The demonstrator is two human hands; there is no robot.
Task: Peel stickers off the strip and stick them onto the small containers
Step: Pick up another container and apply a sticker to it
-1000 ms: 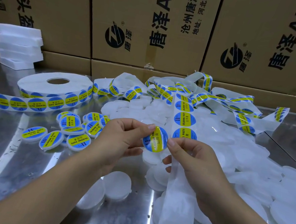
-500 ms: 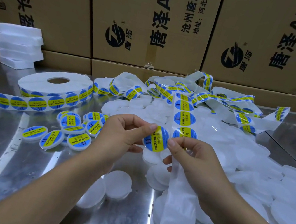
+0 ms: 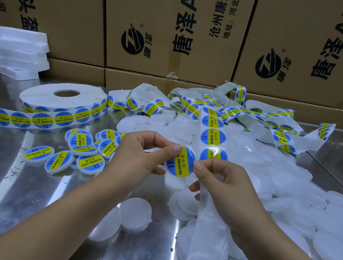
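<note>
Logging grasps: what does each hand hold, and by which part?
Left hand pinches the stickered container at its upper-left rim; right hand pinches its right rim, the strip running under it.

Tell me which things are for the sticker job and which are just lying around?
For the job: left hand, right hand, held container, sticker strip, plain containers, sticker roll.
Just lying about: cardboard boxes, stacked white slabs.

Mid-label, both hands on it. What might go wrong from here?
1. The sticker reaches almost to the rim of the container held by the left hand, so it may land off-centre or crease.
2. The backing strip hanging from the right hand may drag across the loose blank containers.
</note>
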